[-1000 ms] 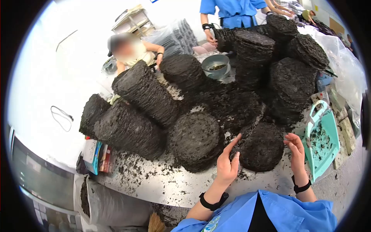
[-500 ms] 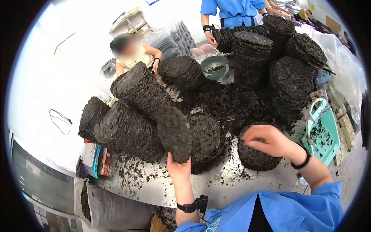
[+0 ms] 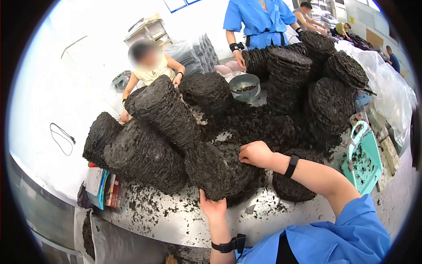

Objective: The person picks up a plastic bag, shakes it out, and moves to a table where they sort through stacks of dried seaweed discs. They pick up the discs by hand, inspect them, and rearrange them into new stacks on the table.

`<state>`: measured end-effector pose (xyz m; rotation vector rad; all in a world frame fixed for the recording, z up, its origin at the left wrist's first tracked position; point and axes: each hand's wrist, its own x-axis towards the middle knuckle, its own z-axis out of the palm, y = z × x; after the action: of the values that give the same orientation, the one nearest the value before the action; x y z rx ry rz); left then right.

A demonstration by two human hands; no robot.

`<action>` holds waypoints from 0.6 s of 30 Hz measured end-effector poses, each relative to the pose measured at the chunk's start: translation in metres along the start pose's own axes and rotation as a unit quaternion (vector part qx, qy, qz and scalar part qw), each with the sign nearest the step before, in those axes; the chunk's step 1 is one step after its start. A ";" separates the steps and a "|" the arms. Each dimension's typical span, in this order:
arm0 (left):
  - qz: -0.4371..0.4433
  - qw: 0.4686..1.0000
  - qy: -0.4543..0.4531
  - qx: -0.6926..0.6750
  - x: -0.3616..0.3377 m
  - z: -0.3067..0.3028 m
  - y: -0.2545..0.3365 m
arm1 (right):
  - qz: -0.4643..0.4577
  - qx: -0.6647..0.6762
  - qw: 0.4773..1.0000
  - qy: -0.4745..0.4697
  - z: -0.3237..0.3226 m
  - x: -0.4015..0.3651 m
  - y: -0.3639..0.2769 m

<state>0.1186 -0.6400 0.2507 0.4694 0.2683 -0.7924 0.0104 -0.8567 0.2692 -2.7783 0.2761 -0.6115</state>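
A round, dark, rough sheet that looks like dried seaweed (image 3: 205, 171) stands tilted at the middle of the table. My left hand (image 3: 213, 208) holds its lower edge, with the thumb at the left and the fingers partly hidden behind it. Just right of the sheet, and partly covered by it, lies a stack of similar round sheets (image 3: 247, 178). Over the upper part of this stack is my right hand (image 3: 258, 155), its fingers curled into a pinch; what is between them cannot be made out. Another low round stack (image 3: 292, 182) lies under my right forearm.
Tall dark stacks (image 3: 165, 114) lean at the left; more stacks (image 3: 290, 79) stand at the back right. A metal bowl (image 3: 244, 88) and a turquoise basket (image 3: 367, 163) hold dark scraps. Loose flakes litter the metal table (image 3: 176, 229). Two people (image 3: 259, 22) are across the table.
My right hand has moved left from above the right-hand low stack to the middle stack. The sheet in my left hand has shifted right and now overlaps that stack more.
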 end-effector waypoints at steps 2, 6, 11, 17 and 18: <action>0.003 1.000 -0.001 0.012 0.005 -0.005 -0.002 | -0.015 -0.031 0.999 -0.001 0.005 0.004 -0.001; -0.008 0.998 -0.062 -0.008 0.011 -0.013 -0.008 | 0.005 -0.161 0.981 -0.106 0.019 0.015 -0.004; 0.019 0.998 -0.062 0.021 0.007 -0.007 -0.011 | 0.109 0.131 0.984 -0.056 0.011 0.005 0.020; 0.101 0.981 -0.065 0.153 -0.011 0.009 -0.002 | 0.120 0.308 0.944 -0.008 -0.104 -0.066 0.003; 0.082 0.982 -0.060 0.161 -0.013 0.010 0.003 | 0.117 0.335 0.935 -0.011 -0.132 -0.093 -0.005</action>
<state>0.1125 -0.6355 0.2656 0.7362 -0.0136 -0.7008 -0.1294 -0.8595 0.3504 -2.0576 0.3157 -0.4956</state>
